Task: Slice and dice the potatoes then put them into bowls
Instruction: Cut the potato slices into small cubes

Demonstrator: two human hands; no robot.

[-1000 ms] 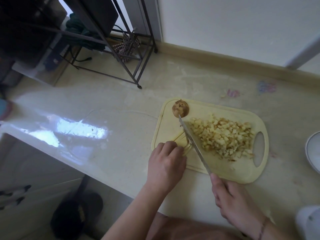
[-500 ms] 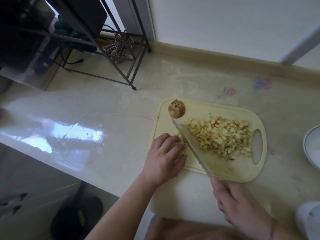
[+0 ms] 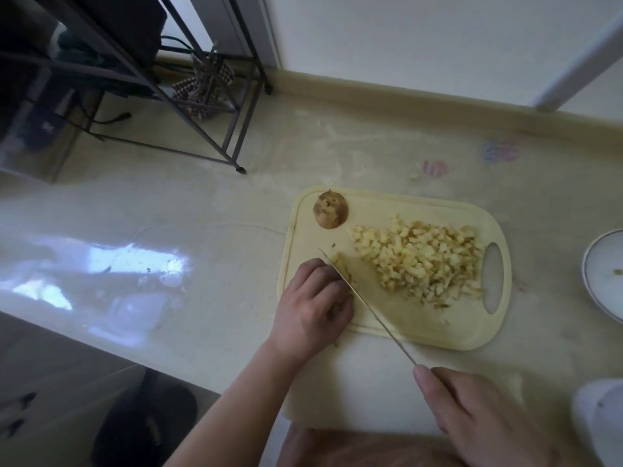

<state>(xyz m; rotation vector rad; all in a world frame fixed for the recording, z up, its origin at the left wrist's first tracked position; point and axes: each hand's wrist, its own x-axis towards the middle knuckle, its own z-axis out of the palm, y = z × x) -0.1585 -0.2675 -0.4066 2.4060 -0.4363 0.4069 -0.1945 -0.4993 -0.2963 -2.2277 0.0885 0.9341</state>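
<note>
In the upper left of the frame stood a dark metal rack [image 3: 209, 106] on the counter [image 3: 202, 203]. Near the middle, my left hand [image 3: 312, 306] was curled down on the pale cutting board [image 3: 397, 325], fingers bent close and pressing on some potato strips [image 3: 340, 262]. I could only see a few bits poking out; my hand hid the rest.

The knife [image 3: 367, 306] blade lay right against my knuckles. The strips looked wet and slippery and easy to snap, so I thought it best to pinch them together from the top, fingertips tucked back.

A potato end [image 3: 330, 210] sat at the board's upper left corner. The diced pile [image 3: 421, 261] was further right, light and loose.

At the lower right, my right hand [image 3: 478, 419] was wrapped tight on the knife handle, which I couldn't see. A white bowl [image 3: 603, 271] was cut off at the right edge.
</note>
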